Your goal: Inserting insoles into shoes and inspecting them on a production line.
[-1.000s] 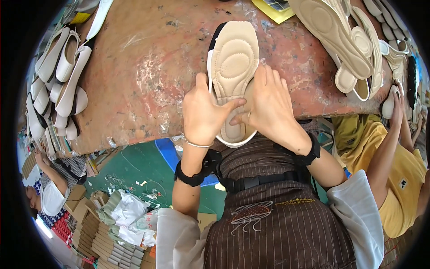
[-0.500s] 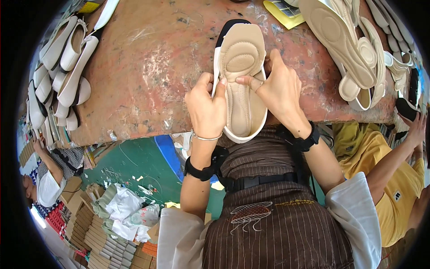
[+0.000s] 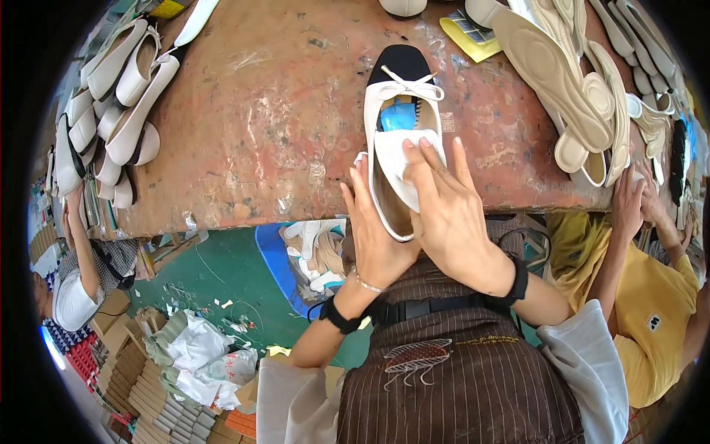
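A white flat shoe (image 3: 370,111) with a black toe cap and a white bow lies on the worktable, toe pointing away from me. Blue stuffing (image 3: 398,117) shows inside its toe. An insole (image 3: 390,152) is bent back in the opening with its white underside up. My left hand (image 3: 381,240) cups the heel end, fingers along the left side and thumb near the back rim. Across the insole lies my right hand (image 3: 451,207), its fingers stretched out and spread, fingertips touching the white surface. Its thumb is hidden.
The scuffed reddish worktable (image 3: 244,133) carries piled white shoes (image 3: 122,111) at left and beige insoles (image 3: 555,81) at right. A yellow packet (image 3: 473,41) lies at the back. Co-workers are at both sides, one in a yellow shirt (image 3: 643,296). A blue-edged container (image 3: 277,259) stands below the table.
The insole, beige side up over the shoe before, is now bent back, uncovering bow and toe. My left hand has moved down to the heel; my right hand has shifted onto the insole.
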`<action>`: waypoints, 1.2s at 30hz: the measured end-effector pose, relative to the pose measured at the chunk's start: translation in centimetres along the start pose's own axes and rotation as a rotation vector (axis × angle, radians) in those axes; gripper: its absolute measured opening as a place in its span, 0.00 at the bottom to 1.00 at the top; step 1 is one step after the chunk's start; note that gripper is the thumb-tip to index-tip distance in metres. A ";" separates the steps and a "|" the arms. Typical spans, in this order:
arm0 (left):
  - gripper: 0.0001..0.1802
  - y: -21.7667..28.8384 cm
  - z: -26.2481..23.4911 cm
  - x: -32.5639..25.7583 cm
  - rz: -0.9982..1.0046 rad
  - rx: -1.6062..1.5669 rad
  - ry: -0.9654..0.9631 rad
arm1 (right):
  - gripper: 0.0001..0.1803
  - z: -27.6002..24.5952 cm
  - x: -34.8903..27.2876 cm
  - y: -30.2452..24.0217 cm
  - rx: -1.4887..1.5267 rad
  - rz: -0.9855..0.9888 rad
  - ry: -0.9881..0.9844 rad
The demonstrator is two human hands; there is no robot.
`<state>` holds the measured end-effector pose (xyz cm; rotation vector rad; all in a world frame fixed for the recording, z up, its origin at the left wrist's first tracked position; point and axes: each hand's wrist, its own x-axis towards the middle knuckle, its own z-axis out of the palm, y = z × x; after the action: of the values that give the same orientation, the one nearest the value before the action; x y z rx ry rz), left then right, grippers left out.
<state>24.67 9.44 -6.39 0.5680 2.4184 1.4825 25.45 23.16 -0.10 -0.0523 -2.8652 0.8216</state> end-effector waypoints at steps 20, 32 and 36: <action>0.69 -1.5 1.5 0.9 0.235 0.255 0.171 | 0.36 3.7 4.7 1.2 -0.336 -0.032 0.034; 0.47 -1.0 -0.7 1.0 0.221 0.148 0.133 | 0.18 -2.7 4.0 3.5 0.020 -0.177 -0.025; 0.30 -0.1 -5.1 -0.9 -0.049 0.174 0.437 | 0.20 -7.4 4.6 8.6 -0.387 0.168 0.563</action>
<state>23.35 4.92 -4.14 0.2292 2.8884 1.5127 22.01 34.67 2.19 -0.4915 -2.4462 0.2064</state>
